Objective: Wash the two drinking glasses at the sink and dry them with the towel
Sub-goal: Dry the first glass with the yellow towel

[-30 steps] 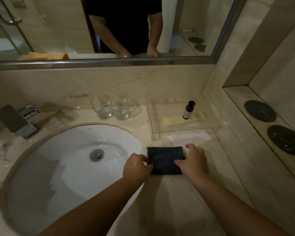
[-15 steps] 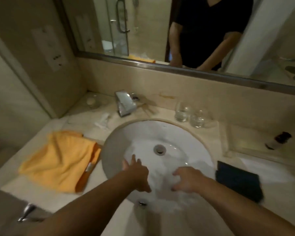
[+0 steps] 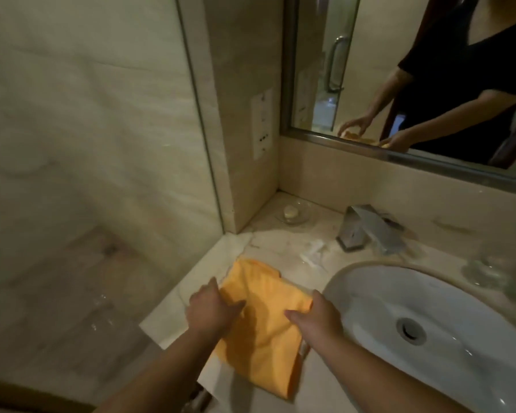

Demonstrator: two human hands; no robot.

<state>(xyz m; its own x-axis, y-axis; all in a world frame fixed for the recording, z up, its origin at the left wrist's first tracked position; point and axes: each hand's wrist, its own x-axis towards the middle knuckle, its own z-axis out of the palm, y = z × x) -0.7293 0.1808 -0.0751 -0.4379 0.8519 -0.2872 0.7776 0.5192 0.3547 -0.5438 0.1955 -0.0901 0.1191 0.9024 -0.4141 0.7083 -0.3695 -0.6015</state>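
Wrapper (image 3: 312, 255) and faucet (image 3: 367, 229) behind towel (image 3: 268, 323), soap dish (image 3: 292, 215) in corner, sink (image 3: 370, 296) open rightward.

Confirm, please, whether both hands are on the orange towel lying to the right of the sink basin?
Not quite: the head view shows the orange towel lying to the left of the sink basin, not the right. The left hand and right hand are both on it.
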